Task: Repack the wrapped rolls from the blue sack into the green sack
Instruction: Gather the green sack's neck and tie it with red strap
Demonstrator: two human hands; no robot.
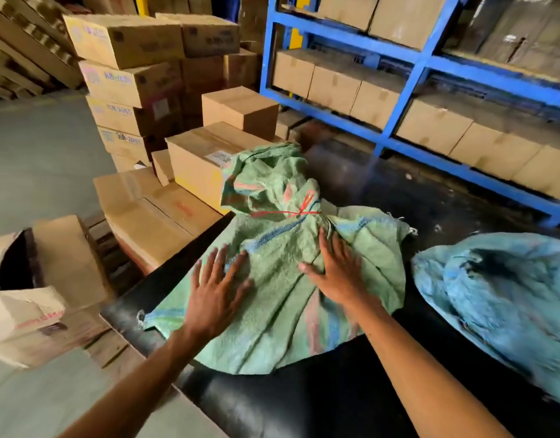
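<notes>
The green woven sack (272,298) lies on a black table (304,399), its neck tied with a red string (299,212) and its loose top bunched up behind the knot. Both my hands lie flat on its body with fingers spread: my left hand (215,289) on the left side, my right hand (335,270) just below the knot. The blue sack (506,295) lies crumpled on the table to the right, apart from both hands. No wrapped rolls are visible; what the sacks hold is hidden.
Cardboard boxes (196,165) are stacked left of and behind the table, one open box (35,279) at the near left. Blue metal shelving (408,128) with more boxes runs along the right. Grey concrete floor (35,159) lies to the far left.
</notes>
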